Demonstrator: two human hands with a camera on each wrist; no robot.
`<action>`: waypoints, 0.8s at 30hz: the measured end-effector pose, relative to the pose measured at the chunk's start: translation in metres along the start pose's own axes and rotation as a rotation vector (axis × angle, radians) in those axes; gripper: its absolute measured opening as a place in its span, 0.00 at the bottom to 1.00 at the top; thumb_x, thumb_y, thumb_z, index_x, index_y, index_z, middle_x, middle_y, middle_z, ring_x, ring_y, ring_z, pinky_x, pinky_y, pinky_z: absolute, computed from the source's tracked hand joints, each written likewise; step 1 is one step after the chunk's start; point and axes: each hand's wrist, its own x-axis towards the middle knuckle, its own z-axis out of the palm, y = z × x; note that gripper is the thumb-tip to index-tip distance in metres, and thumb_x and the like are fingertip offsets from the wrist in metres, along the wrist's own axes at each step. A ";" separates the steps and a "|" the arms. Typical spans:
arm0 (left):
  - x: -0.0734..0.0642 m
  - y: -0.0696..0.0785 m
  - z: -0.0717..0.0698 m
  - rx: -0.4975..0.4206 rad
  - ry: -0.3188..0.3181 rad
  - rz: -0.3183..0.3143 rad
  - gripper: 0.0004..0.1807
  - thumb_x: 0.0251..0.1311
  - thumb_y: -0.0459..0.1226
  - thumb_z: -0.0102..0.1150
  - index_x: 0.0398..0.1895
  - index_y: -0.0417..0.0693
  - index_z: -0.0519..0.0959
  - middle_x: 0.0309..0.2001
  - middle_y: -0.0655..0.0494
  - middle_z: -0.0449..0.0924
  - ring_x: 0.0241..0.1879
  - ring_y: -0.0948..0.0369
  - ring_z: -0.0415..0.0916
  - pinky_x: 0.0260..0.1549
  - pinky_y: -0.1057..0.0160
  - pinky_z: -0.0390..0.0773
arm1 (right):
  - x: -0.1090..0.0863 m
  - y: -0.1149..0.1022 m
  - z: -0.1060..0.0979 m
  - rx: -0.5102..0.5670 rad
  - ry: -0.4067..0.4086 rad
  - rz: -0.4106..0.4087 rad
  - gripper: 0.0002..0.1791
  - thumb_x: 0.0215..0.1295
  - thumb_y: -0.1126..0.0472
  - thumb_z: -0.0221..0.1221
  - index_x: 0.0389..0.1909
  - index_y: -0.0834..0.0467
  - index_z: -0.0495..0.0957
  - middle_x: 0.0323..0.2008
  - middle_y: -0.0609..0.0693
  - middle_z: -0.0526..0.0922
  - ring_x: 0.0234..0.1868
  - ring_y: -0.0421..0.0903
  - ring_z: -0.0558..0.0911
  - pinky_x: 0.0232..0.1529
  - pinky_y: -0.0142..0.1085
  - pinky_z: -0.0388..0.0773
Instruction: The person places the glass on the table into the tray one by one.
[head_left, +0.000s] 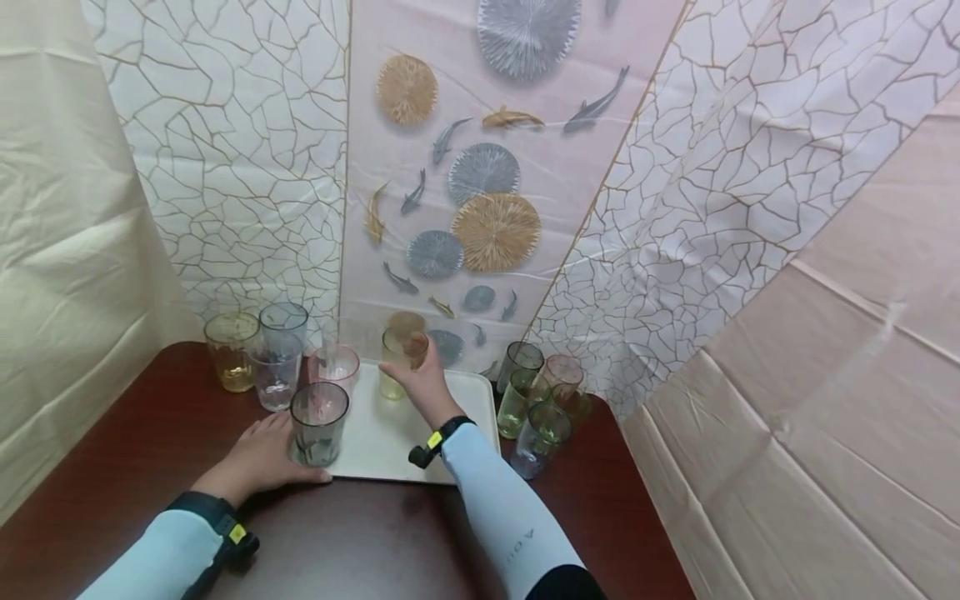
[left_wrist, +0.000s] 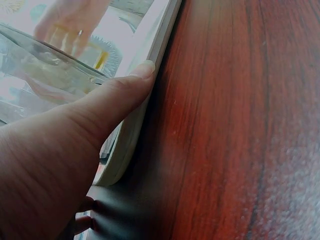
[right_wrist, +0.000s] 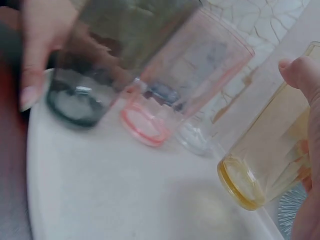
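A yellow-tinted drinking glass (head_left: 392,367) is held in my right hand (head_left: 426,385), thumb on one side and fingers on the other. Its base shows above the white tray (right_wrist: 125,195) in the right wrist view. My left hand (head_left: 258,454) grips the tray's near left corner, thumb (left_wrist: 120,97) along the front edge and fingers toward the left side. Right beside that hand a dark grey glass (head_left: 318,429) stands upright on the tray. Behind it are a pink glass (right_wrist: 145,125) and a clear glass (right_wrist: 195,137), in a row along the tray's left side.
Left of the tray stand a yellow glass (head_left: 234,354), a bluish glass (head_left: 285,321) and a clear glass (head_left: 276,383). Several tinted glasses, among them a green glass (head_left: 517,408) and a blue glass (head_left: 538,442), crowd its right side. Patterned cloth (head_left: 465,167) hangs behind the brown table (head_left: 360,542).
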 end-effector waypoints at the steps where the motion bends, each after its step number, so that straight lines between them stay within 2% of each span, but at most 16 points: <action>1: 0.000 0.000 0.000 0.000 -0.002 -0.002 0.79 0.31 0.82 0.64 0.79 0.35 0.60 0.74 0.31 0.63 0.71 0.31 0.55 0.66 0.22 0.53 | 0.004 0.000 0.003 -0.001 0.009 0.008 0.54 0.53 0.44 0.78 0.77 0.48 0.59 0.68 0.46 0.72 0.71 0.46 0.68 0.73 0.46 0.65; 5: -0.001 -0.004 0.000 0.008 -0.002 -0.015 0.80 0.29 0.84 0.63 0.79 0.36 0.59 0.75 0.32 0.63 0.72 0.31 0.55 0.66 0.22 0.52 | 0.016 0.003 0.013 -0.008 0.026 0.032 0.62 0.50 0.42 0.79 0.82 0.50 0.54 0.76 0.50 0.63 0.76 0.48 0.61 0.75 0.45 0.62; 7: -0.001 -0.006 0.001 0.009 0.000 -0.019 0.81 0.28 0.84 0.62 0.79 0.36 0.59 0.74 0.32 0.63 0.71 0.31 0.55 0.66 0.22 0.52 | 0.020 0.004 0.017 -0.001 0.025 0.036 0.62 0.50 0.43 0.79 0.82 0.51 0.54 0.77 0.51 0.62 0.76 0.47 0.61 0.75 0.43 0.62; 12: -0.001 -0.008 0.004 0.020 0.014 -0.015 0.80 0.28 0.85 0.61 0.78 0.35 0.61 0.73 0.32 0.64 0.71 0.32 0.57 0.66 0.24 0.55 | 0.025 0.006 0.025 0.021 0.013 0.044 0.57 0.51 0.46 0.79 0.78 0.50 0.58 0.74 0.48 0.67 0.74 0.45 0.65 0.74 0.40 0.64; 16: 0.000 -0.007 0.004 0.021 0.017 -0.018 0.80 0.28 0.85 0.62 0.78 0.35 0.61 0.74 0.33 0.65 0.71 0.32 0.57 0.66 0.24 0.55 | 0.028 0.007 0.028 -0.016 0.009 0.065 0.54 0.52 0.45 0.78 0.77 0.49 0.59 0.69 0.47 0.72 0.70 0.45 0.70 0.72 0.41 0.68; 20: 0.001 -0.005 0.005 0.012 0.001 -0.033 0.80 0.30 0.83 0.64 0.79 0.36 0.60 0.75 0.33 0.63 0.72 0.32 0.55 0.67 0.24 0.53 | 0.031 0.009 0.030 -0.042 0.009 0.082 0.54 0.54 0.46 0.78 0.78 0.50 0.58 0.68 0.49 0.72 0.70 0.47 0.70 0.72 0.42 0.68; 24: 0.002 -0.004 0.005 0.003 -0.009 -0.047 0.79 0.31 0.82 0.65 0.80 0.37 0.59 0.75 0.33 0.62 0.73 0.32 0.54 0.68 0.24 0.51 | 0.036 0.012 0.031 -0.044 0.007 0.074 0.54 0.55 0.48 0.77 0.78 0.52 0.57 0.71 0.51 0.69 0.73 0.48 0.67 0.74 0.42 0.65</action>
